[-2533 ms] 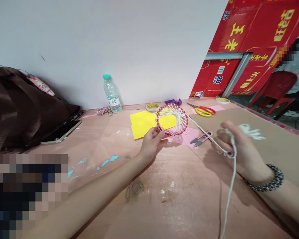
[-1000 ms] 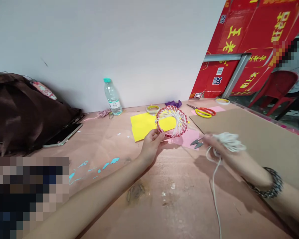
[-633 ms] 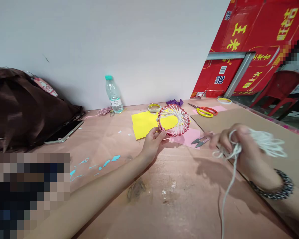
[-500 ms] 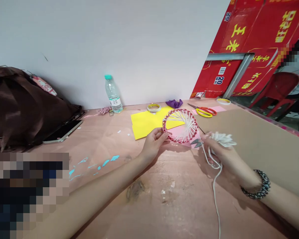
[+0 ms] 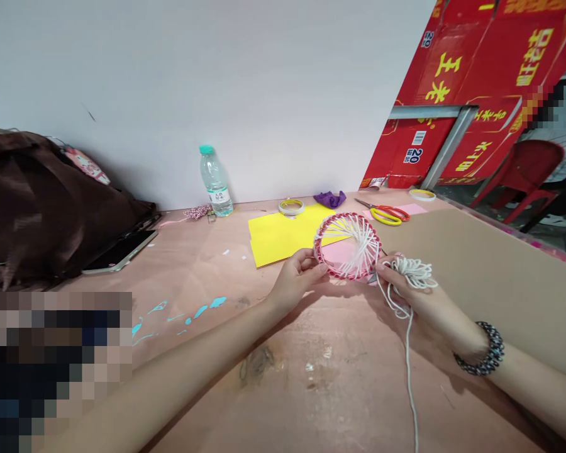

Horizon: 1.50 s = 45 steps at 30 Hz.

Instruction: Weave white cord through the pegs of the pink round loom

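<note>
A round hoop [image 5: 317,246] wrapped in red and pink has white strands strung across its inside, bunched towards the right. My left hand [image 5: 298,277] pinches its lower left rim between thumb and fingers. At the opposite rim, my right hand [image 5: 412,292] has its fingers closed round a bundle of white yarn [image 5: 412,274], thumb against or very near the hoop. One loose yarn tail [image 5: 409,384] trails down to the front of the table. Under the hoop's lower right edge a bit of grey blade [image 5: 371,277] shows, mostly hidden. Pink paper [image 5: 337,253] lies beneath.
Yellow sheets [image 5: 271,239], a tape roll [image 5: 291,207], a purple crumpled piece [image 5: 330,199] and red-yellow scissors [image 5: 389,216] lie behind the hoop. A water bottle [image 5: 216,182] stands by the wall. Left are a phone [image 5: 120,251] and dark bag [image 5: 51,207]. A person sits far right.
The hoop has moved slightly right and down with my left hand. My right hand has come left to the rim, and the hoop now covers most of the grey blades.
</note>
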### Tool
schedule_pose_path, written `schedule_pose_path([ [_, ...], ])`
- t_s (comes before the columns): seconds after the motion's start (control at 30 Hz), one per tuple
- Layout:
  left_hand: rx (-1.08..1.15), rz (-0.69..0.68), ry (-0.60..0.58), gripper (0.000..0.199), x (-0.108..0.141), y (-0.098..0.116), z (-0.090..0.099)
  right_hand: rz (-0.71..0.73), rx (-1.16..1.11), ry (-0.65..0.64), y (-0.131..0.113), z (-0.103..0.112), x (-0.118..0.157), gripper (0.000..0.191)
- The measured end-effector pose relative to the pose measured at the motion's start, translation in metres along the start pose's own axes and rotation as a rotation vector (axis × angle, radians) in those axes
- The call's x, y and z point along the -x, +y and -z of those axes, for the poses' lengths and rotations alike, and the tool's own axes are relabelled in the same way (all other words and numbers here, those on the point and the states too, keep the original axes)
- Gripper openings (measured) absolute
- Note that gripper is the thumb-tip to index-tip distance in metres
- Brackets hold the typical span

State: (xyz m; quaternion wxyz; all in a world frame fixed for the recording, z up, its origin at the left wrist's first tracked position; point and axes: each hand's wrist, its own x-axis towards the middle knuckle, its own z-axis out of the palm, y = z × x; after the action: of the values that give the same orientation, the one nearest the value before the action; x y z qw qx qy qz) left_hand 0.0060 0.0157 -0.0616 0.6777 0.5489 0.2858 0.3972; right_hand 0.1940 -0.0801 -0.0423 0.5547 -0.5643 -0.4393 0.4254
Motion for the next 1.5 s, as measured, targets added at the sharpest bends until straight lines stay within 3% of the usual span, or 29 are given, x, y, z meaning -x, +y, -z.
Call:
schedule_pose_path([
  [0.13,-0.026,0.046,-0.051,0.053,0.004,0.001,-0.003,0.008,0.003,0.024,0.003,0.003,-0.002,0.033],
  [0.27,0.074,0.044,0.041,0.048,0.001,-0.002,-0.004,0.018,-0.012,0.051,-0.007,0.009,-0.002,0.032],
  [0.33,0.163,0.011,0.094,0.046,-0.001,-0.004,-0.003,-0.008,-0.13,0.098,-0.016,0.012,0.0,0.034],
  [0.43,0.232,-0.079,0.145,0.045,-0.004,-0.005,-0.001,-0.168,-0.38,0.129,-0.028,0.015,0.008,0.037],
  [0.5,0.242,-0.151,0.178,0.043,-0.006,-0.005,0.001,-0.321,-0.482,0.062,-0.031,0.015,0.012,0.038],
  [0.6,0.289,-0.226,0.224,0.04,-0.011,-0.005,0.005,-0.538,-0.538,-0.21,-0.03,0.015,0.017,0.038],
  [0.67,0.349,-0.228,0.229,0.041,-0.014,-0.006,0.008,-0.544,-0.567,-0.337,-0.03,0.016,0.019,0.041],
  [0.77,0.43,-0.2,0.22,0.044,-0.018,-0.007,0.011,-0.471,-0.611,-0.416,-0.028,0.014,0.022,0.041],
  [0.9,0.45,-0.18,0.235,0.044,-0.018,-0.007,0.011,-0.54,-0.562,-0.58,-0.02,0.008,0.023,0.038],
  [1.0,0.438,-0.162,0.238,0.043,-0.018,-0.007,0.01,-0.475,-0.497,-0.509,-0.015,0.0,0.025,0.041],
  [1.1,0.417,-0.147,0.242,0.043,-0.019,-0.008,0.01,-0.393,-0.295,-0.571,-0.014,-0.004,0.026,0.041],
  [1.3,0.299,-0.112,0.254,0.039,-0.019,-0.011,0.005,0.38,0.72,-0.475,-0.029,0.032,0.015,0.052],
  [1.4,0.312,-0.113,0.249,0.038,-0.018,-0.008,0.003,0.461,0.872,-0.618,-0.043,0.041,0.019,0.038],
  [1.5,0.337,-0.106,0.231,0.04,-0.017,-0.005,0.004,0.324,0.781,-0.975,-0.051,0.028,0.039,0.02],
])
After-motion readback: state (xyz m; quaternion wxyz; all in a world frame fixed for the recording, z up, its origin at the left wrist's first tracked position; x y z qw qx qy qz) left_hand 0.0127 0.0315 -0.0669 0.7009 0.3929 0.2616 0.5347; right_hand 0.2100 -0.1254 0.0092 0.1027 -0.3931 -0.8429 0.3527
